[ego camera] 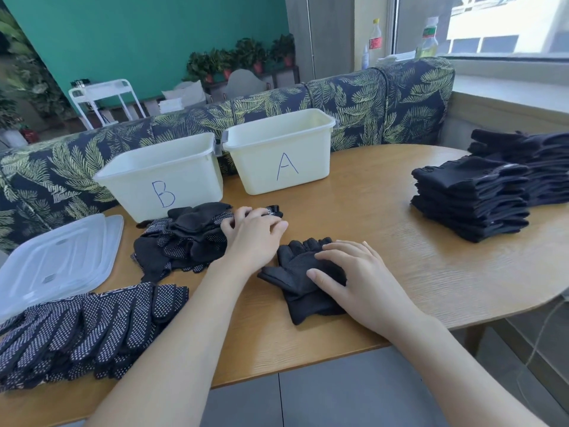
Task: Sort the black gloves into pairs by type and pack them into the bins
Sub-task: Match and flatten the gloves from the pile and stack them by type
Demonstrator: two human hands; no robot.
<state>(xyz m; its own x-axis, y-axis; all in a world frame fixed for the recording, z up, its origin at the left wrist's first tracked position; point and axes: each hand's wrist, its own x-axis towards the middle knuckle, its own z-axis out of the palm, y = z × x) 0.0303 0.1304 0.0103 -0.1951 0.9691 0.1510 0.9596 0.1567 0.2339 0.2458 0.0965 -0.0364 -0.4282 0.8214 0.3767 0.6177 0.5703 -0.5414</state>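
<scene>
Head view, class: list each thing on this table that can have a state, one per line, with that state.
Bin A: upright, lid off.
Bin B: upright, lid off.
Lids: stacked flat, left of bin B.
Loose glove heap: jumbled, gripped by left hand.
Plain glove: flat, under open right hand.
Dotted gloves: piled.
Folded gloves: stacked.

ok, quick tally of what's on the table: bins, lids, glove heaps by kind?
Cream plastic bins, lettered B and A: 2
Clear plastic lid stack: 1
Heaps of white-dotted black gloves, front left and mixed under the left hand: 2
Plain black glove stacks, right, far right, and under the right hand: 3
Total: 8
</scene>
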